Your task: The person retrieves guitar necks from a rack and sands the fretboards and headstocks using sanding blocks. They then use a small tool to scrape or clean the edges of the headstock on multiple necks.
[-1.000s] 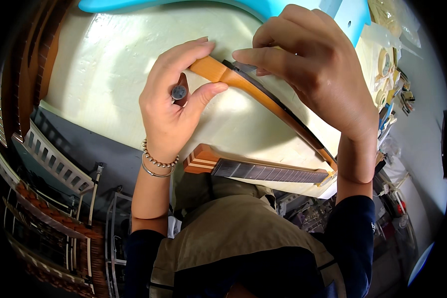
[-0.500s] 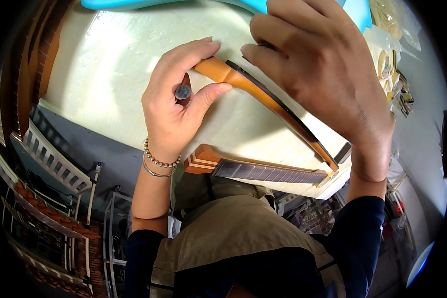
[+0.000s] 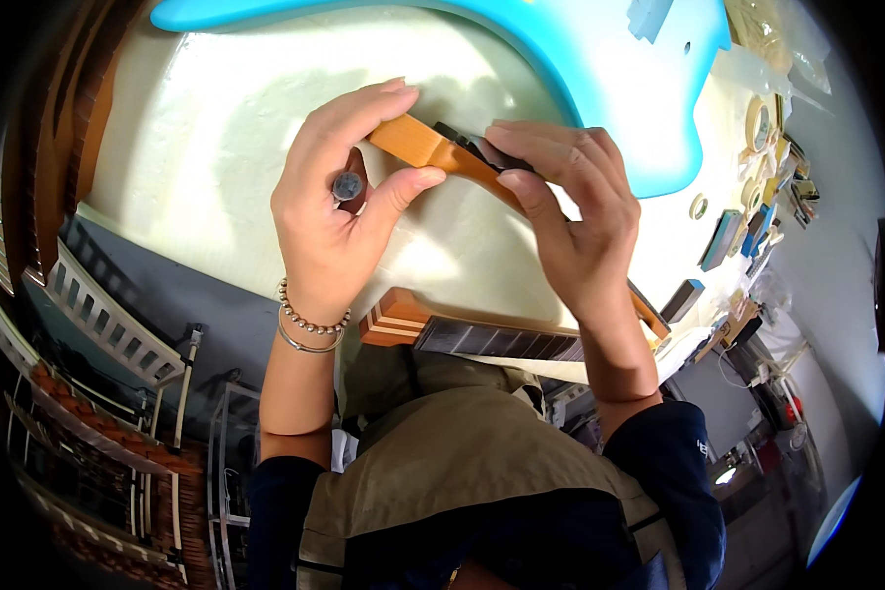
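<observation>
My left hand [image 3: 315, 211] is closed around the end of an amber-brown guitar neck [image 3: 406, 141], fingers over the far side and thumb on the near edge. Tucked in the same palm is a brown-handled tool with a round dark end [image 3: 347, 186]; its working end is hidden. My right hand [image 3: 595, 221] pinches a thin dark flat piece [image 3: 501, 155] between thumb and fingers, at the neck's dark fretboard side near that end. Whether it touches the wood I cannot tell. The neck slants down to the right, partly behind my right hand and wrist.
A second neck [image 3: 497, 339] with a striped wooden end lies along the bench's near edge. Across the back is a light-blue guitar body [image 3: 619, 113]. Tape rolls [image 3: 757, 125], a sanding block [image 3: 723, 241] and a dark block [image 3: 682, 300] sit at right. Brown wooden pieces [image 3: 54, 147] stand at left.
My right hand has come down and nearer from above the bench, bringing the dark flat piece to the neck. My left hand has shifted slightly left with the neck.
</observation>
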A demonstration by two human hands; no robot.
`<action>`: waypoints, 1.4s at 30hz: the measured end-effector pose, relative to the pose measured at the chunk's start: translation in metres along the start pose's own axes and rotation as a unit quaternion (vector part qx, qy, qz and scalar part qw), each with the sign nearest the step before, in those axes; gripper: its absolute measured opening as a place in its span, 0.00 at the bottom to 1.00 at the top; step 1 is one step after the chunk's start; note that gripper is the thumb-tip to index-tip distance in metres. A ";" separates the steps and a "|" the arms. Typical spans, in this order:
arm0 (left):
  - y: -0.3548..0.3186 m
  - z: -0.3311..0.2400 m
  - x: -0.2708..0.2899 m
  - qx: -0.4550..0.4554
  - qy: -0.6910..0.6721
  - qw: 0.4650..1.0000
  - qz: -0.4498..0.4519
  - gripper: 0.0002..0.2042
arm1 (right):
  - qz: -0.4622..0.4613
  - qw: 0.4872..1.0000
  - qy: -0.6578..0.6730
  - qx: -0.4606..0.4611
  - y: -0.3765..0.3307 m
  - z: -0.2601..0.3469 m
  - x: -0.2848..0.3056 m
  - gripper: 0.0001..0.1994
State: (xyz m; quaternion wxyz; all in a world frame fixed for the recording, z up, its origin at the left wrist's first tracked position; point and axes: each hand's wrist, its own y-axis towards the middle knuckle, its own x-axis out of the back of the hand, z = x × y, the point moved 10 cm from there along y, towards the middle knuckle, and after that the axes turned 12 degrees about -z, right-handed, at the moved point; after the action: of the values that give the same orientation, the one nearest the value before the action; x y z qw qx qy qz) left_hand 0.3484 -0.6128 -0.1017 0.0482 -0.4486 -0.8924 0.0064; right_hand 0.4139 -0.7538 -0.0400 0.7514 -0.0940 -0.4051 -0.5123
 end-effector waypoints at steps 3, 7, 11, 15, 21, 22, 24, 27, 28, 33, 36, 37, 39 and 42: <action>0.000 -0.001 0.000 -0.007 0.009 1.000 -0.001 0.20 | -0.016 0.999 -0.015 0.024 -0.008 0.002 -0.005 0.12; 0.000 0.001 -0.001 0.001 0.002 1.000 0.000 0.19 | -0.043 0.996 -0.047 0.062 -0.012 0.004 -0.005 0.15; -0.002 0.004 -0.001 0.012 -0.002 1.000 0.001 0.20 | -0.060 0.993 -0.058 0.080 -0.015 0.005 -0.005 0.17; -0.002 0.006 -0.001 0.014 -0.010 1.000 -0.002 0.20 | -0.072 0.991 -0.067 0.093 -0.016 0.006 -0.006 0.17; -0.002 0.005 -0.002 0.009 -0.010 1.000 0.000 0.20 | -0.079 0.988 -0.086 0.099 -0.018 0.006 -0.007 0.17; -0.002 0.005 -0.002 0.008 -0.008 1.000 0.001 0.20 | -0.081 0.988 -0.086 0.097 -0.019 0.006 -0.007 0.17; -0.002 0.005 -0.002 0.006 -0.008 1.000 0.000 0.21 | -0.080 0.989 -0.085 0.092 -0.019 0.007 -0.008 0.17; -0.003 0.006 -0.002 0.007 -0.013 1.000 0.001 0.21 | -0.078 0.990 -0.077 0.090 -0.018 0.006 -0.007 0.17; -0.003 0.006 -0.002 0.006 -0.013 1.000 0.001 0.21 | -0.076 0.990 -0.074 0.090 -0.018 0.006 -0.007 0.17; -0.003 0.005 -0.003 0.004 -0.014 1.000 0.000 0.21 | -0.070 0.993 -0.045 0.085 -0.018 0.003 -0.003 0.17; -0.003 0.005 -0.002 0.002 -0.014 1.000 0.000 0.21 | -0.075 0.993 -0.033 0.081 -0.016 0.004 -0.001 0.18; -0.003 0.006 -0.002 0.001 -0.015 1.000 0.000 0.21 | -0.075 0.993 -0.033 0.081 -0.016 0.004 -0.001 0.18; -0.003 0.007 -0.002 0.002 -0.017 1.000 0.000 0.21 | -0.074 0.993 -0.037 0.080 -0.015 0.004 -0.003 0.18; -0.003 0.007 -0.003 0.002 -0.022 1.000 0.000 0.21 | -0.078 0.993 -0.043 0.078 -0.015 0.003 -0.005 0.17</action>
State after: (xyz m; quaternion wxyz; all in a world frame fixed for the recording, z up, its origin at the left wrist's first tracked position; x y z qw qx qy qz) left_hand 0.3473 -0.6162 -0.1087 0.0296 -0.4478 -0.8935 0.0179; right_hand 0.3992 -0.7554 -0.0451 0.6957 -0.0248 -0.4823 -0.5317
